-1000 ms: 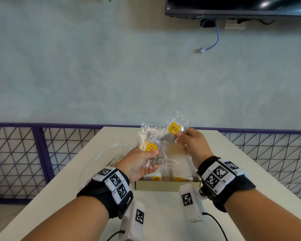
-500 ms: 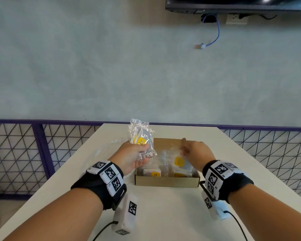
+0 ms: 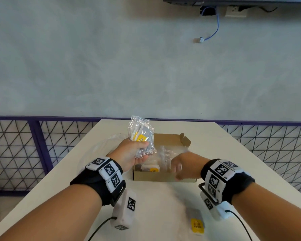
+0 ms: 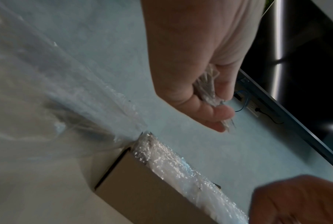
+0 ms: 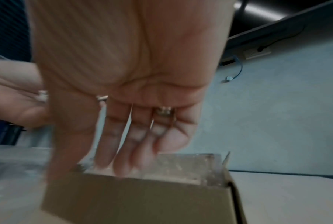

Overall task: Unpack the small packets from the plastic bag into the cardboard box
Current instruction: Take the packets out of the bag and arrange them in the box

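My left hand (image 3: 137,152) grips a crinkled clear plastic bag (image 3: 141,134) with yellow-labelled small packets inside, held upright over the left end of the open cardboard box (image 3: 163,177). In the left wrist view its fingers (image 4: 215,112) curl round the plastic (image 4: 205,89). My right hand (image 3: 176,168) hovers over the box's front right part, blurred. Seen from the right wrist, the fingers (image 5: 123,148) point straight down into the box (image 5: 135,197) and hold nothing. Several packets (image 3: 149,168) lie inside the box.
A large loose clear plastic bag (image 3: 97,150) lies on the white table (image 3: 241,162) left of the box. One yellow-labelled packet (image 3: 196,225) shows blurred on the table near me, between my forearms. A purple mesh railing (image 3: 16,153) runs behind the table.
My right hand carried a packet from the held bag down into the box, let go, and now sits empty near the front wall. My left hand kept hold of the bag.
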